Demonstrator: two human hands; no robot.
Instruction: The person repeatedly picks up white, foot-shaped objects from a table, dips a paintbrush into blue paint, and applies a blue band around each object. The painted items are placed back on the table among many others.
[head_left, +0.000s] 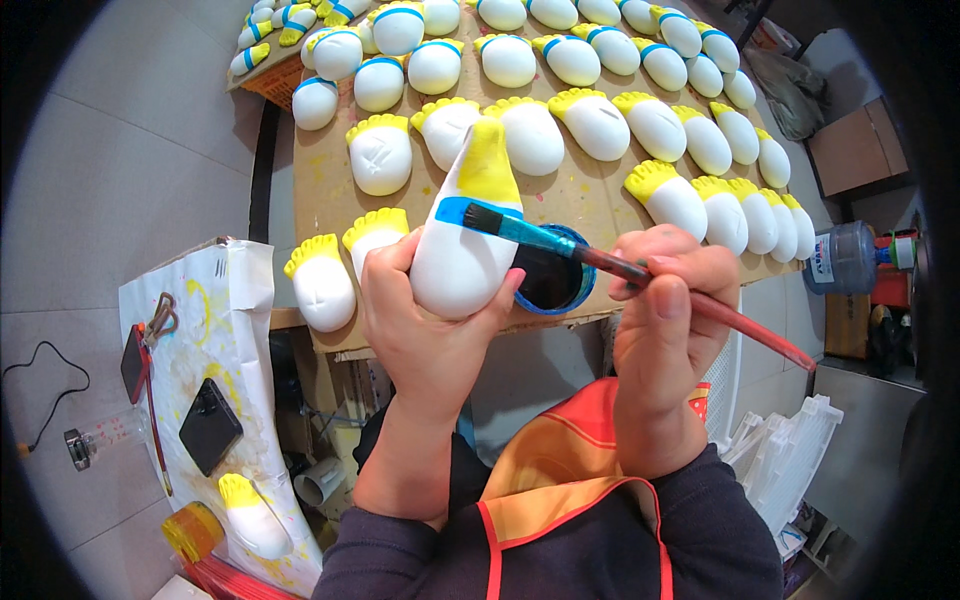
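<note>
My left hand (431, 330) grips a white foot-shaped figure (465, 274) by its rounded lower end, its yellow-painted tip pointing away from me. Across the figure, just below the yellow, runs a blue painted band (452, 211). My right hand (667, 292) holds a paintbrush (611, 266) with a red handle and a blue-stained ferrule. Its dark bristles lie over the blue band; whether they press on it is hard to tell. Behind the brush, on the cardboard, stands a round paint tub (590, 289) with a blue-smeared rim and dark contents, partly hidden by my left thumb and the figure.
Rows of yellow-toed white figures (381, 161) cover the cardboard-topped table (322, 176); the far ones carry blue bands (506, 60). At left, a paper-covered surface (247, 330) holds a black phone (211, 427), a thin brush (156, 427) and another figure (255, 525). A water jug (844, 259) lies at right.
</note>
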